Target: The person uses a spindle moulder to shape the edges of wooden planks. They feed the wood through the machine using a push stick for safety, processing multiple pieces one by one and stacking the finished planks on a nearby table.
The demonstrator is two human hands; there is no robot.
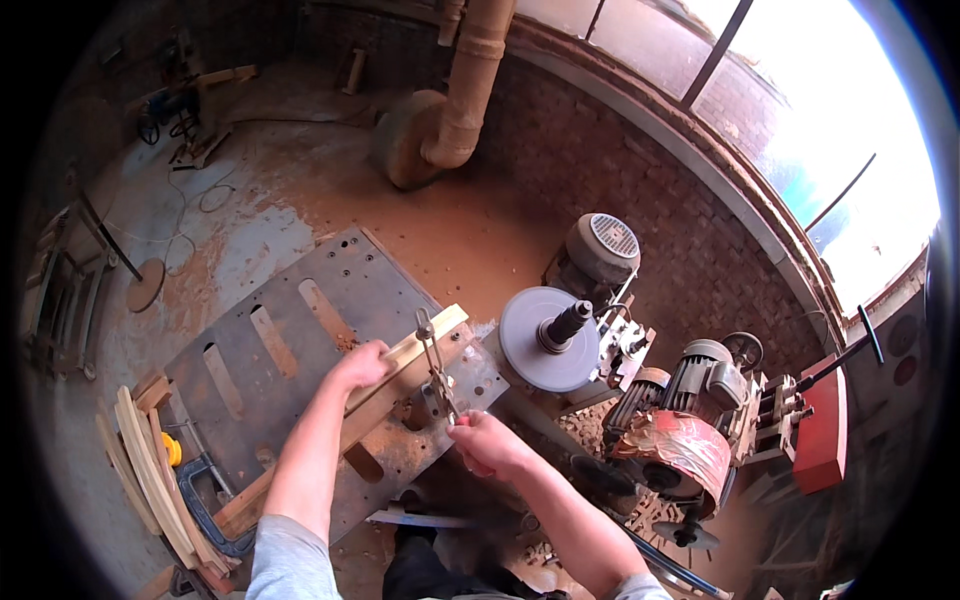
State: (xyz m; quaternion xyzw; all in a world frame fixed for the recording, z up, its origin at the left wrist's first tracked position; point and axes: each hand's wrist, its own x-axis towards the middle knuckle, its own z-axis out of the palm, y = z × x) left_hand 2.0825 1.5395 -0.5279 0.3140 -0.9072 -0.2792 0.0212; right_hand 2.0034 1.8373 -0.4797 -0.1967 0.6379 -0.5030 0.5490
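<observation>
A pale wooden strip [437,327] lies on a longer wooden piece [402,392] across the slotted metal table [285,385]. My left hand [363,366] is closed over the strip near its middle, its fingertips partly hidden. Over the strip's far end stands a metal toggle clamp [434,360], its tip resting on or just above the wood. My right hand [490,443] is closed round the lower end of the clamp's lever, where a bit of red shows.
Curved wooden strips [150,470] and a blue G-clamp [213,500] lie at the table's left end. Just right of the table are a grey disc on a spindle [550,338] and a motor [604,250]. Another motor-driven machine [690,430] stands farther right. Sawdust covers the floor [440,235].
</observation>
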